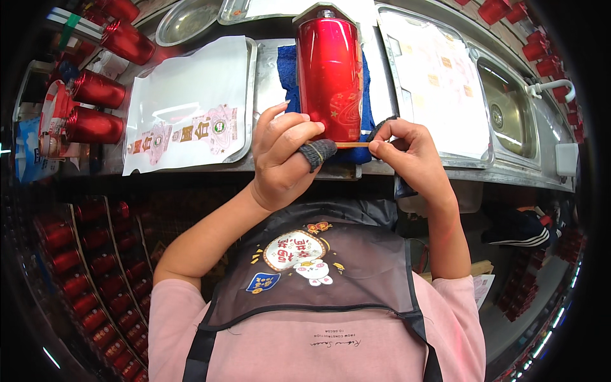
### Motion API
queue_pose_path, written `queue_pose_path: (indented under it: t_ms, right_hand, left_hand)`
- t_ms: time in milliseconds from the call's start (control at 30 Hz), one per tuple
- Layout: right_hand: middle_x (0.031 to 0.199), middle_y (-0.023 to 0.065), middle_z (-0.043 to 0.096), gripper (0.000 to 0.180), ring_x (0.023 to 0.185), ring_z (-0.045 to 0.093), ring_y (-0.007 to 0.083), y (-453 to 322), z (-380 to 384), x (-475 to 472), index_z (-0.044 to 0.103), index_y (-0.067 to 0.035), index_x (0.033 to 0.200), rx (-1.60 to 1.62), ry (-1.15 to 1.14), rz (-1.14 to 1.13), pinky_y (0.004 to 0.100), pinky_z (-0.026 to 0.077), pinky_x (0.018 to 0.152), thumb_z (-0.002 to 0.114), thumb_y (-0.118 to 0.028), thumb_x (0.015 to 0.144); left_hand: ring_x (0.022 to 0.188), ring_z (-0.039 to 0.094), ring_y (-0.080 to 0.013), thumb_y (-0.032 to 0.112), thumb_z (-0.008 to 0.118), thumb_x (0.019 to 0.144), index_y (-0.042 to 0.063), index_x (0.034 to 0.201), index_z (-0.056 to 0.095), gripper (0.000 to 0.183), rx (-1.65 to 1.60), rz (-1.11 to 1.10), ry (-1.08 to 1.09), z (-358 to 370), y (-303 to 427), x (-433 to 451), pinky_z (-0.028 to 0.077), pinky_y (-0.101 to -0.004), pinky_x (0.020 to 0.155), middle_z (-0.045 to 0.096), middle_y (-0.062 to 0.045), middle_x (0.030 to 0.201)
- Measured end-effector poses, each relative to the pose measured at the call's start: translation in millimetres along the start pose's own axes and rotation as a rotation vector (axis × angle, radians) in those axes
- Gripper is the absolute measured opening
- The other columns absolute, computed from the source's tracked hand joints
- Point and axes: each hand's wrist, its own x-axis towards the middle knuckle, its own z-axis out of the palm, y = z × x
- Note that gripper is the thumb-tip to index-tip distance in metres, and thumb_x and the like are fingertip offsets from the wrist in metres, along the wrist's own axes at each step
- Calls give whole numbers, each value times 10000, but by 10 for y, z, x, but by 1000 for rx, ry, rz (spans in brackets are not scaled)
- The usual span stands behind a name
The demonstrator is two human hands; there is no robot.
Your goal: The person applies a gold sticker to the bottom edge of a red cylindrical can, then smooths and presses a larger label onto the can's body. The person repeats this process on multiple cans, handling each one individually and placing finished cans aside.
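A glossy red bottle (pixel 329 71) with gold star and swirl decoration lies on a folded blue cloth (pixel 289 67), its neck pointing away from me. My left hand (pixel 286 148) rests fingertips against the bottle's lower left side, and a dark knitted finger sleeve covers one finger. Between that finger and my right hand (pixel 405 148) a thin orange strip (pixel 353 145) runs across the near end of the bottle. Thumb and forefinger of my right hand pinch the strip's right end. How my left hand meets its other end is partly hidden.
Left of the bottle, a metal tray (pixel 250 95) bears a transfer sheet (pixel 191 76) with printed designs. Another sheet-covered tray (pixel 487 153) lies at the right, beside a steel sink (pixel 506 114) with a white faucet (pixel 553 87). Several red bottles (pixel 95 125) stand at the left; a metal bowl (pixel 188 21) is behind.
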Motion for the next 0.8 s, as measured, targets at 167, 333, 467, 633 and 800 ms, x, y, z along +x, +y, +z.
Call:
queue_pose_path:
  t_ms: [167, 333, 467, 633, 800]
  right_hand:
    - [737, -42, 585, 128, 672, 498, 3, 10, 24, 26, 643, -15, 821, -16, 9, 0, 183, 379, 579, 699, -110, 886]
    - [749, -48, 574, 136, 671, 489, -1, 0, 22, 24, 642, -15, 820, -45, 11, -10, 181, 364, 562, 702, -115, 889]
    - [789, 4, 613, 156, 703, 549, 44, -48, 81, 42, 650, 19, 828, -12, -16, -10, 212, 429, 610, 703, -117, 882]
    - [766, -47, 573, 140, 665, 482, 0, -17, 56, 13, 642, -15, 817, 12, -5, -23, 175, 373, 569, 713, -113, 889]
    - [764, -42, 578, 135, 674, 489, 4, -88, 41, -5, 648, -14, 813, 20, 5, 49, 181, 381, 577, 715, -106, 886]
  left_hand:
    - [1004, 633, -254, 91, 780, 617, 110, 775, 638, 214, 28, 204, -155, -44, -47, 221, 440, -502, 1012, 662, -40, 1094]
    - [1026, 605, -213, 154, 710, 619, 144, 706, 574, 162, 64, 234, -186, 11, -11, 319, 414, -435, 988, 650, 4, 1056]
    - [958, 613, -211, 116, 781, 602, 155, 814, 700, 230, 56, 16, 74, 15, -55, -33, 402, -403, 906, 667, -1, 1048]
    - [980, 614, -198, 124, 757, 627, 157, 823, 699, 207, 57, -14, 47, 33, -4, -44, 371, -407, 943, 668, 13, 1065]
    - [1074, 591, -171, 178, 708, 670, 177, 723, 593, 126, 97, 196, -177, 51, 10, 252, 346, -417, 980, 642, 46, 1077]
